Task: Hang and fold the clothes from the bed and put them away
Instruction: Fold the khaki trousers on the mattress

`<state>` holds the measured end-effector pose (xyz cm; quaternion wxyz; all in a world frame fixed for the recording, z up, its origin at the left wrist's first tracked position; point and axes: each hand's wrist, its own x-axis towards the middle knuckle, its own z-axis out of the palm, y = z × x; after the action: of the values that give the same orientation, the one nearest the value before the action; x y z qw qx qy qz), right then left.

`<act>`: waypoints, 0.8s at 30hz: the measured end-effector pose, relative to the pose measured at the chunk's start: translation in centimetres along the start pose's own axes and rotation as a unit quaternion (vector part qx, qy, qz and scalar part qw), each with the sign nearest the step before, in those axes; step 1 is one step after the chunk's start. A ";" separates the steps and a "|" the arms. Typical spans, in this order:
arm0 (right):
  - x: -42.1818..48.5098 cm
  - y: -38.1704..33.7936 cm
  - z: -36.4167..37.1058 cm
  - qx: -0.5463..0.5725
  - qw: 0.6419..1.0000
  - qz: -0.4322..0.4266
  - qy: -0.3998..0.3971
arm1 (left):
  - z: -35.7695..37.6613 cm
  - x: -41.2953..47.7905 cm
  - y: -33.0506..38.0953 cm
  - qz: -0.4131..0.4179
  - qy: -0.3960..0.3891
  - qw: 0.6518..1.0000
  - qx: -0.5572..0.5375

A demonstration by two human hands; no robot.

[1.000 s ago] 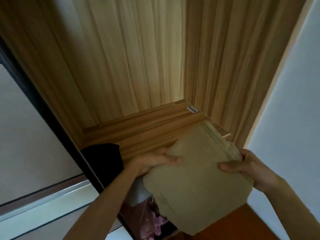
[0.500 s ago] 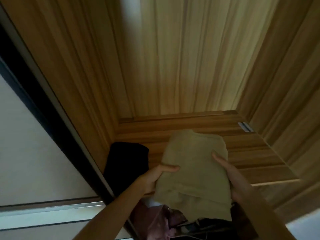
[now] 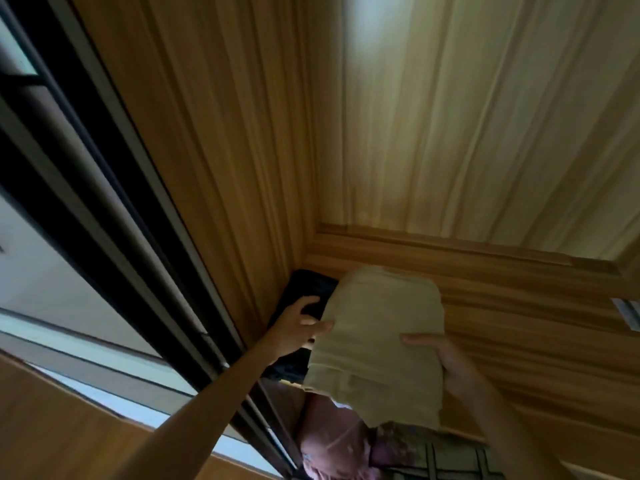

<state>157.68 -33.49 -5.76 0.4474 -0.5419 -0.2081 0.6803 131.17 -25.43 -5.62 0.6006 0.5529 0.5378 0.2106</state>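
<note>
Head view, lower centre: the folded beige garment (image 3: pixel 381 341) lay on the wardrobe shelf (image 3: pixel 519 323), its near end overhanging. The right hand (image 3: pixel 450 365) gripped its right edge, thumb on top, fingers hidden beneath. The left hand (image 3: pixel 298 327) reached up, fingers stretched onto a half-covered black garment (image 3: pixel 308 284), thumb against the beige edge.

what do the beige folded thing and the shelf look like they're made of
Beige folded garment: looks like a matte woven cloth, perhaps cotton; it bends softly and shows a stitched hem. Shelf: wood or wood-look laminate, satin finish, with straight grain streaks; which one I cannot tell.
</note>
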 end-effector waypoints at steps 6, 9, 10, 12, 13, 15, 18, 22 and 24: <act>2.3 1.0 -4.2 -0.010 0.999 0.016 0.033 | 4.7 1.7 -3.3 0.115 0.026 0.980 0.158; 3.5 1.4 -6.2 -0.068 0.995 0.002 0.078 | 6.4 2.9 -5.5 0.172 0.027 0.886 0.430; 3.8 1.5 -6.4 -0.107 0.987 -0.024 0.114 | 7.0 3.4 -6.3 0.198 0.054 0.835 0.510; 4.8 2.2 -6.5 -0.249 0.938 -0.096 0.220 | 7.8 3.2 -6.9 0.158 0.059 0.795 0.583; 5.4 2.7 -6.5 -0.347 0.891 -0.132 0.261 | 7.7 3.1 -7.1 0.131 0.057 0.778 0.612; 5.9 4.3 -6.2 -0.542 0.748 -0.238 0.300 | 6.1 3.3 -7.6 0.124 0.081 0.752 0.642; 6.1 6.5 -4.1 -0.708 0.601 -0.318 0.193 | 4.3 2.6 -7.3 0.108 0.094 0.764 0.629; 7.4 7.4 -2.9 -0.749 0.601 -0.242 0.137 | 7.4 1.7 -7.9 0.215 0.002 0.772 0.598; 7.5 7.2 -2.6 -0.760 0.596 -0.227 0.127 | 8.4 2.0 -9.0 0.233 0.008 0.748 0.622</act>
<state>157.23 -31.43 -16.27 0.0358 -0.7020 -0.7071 0.0772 136.09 -30.14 -16.06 0.0520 0.9102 0.4095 -0.0326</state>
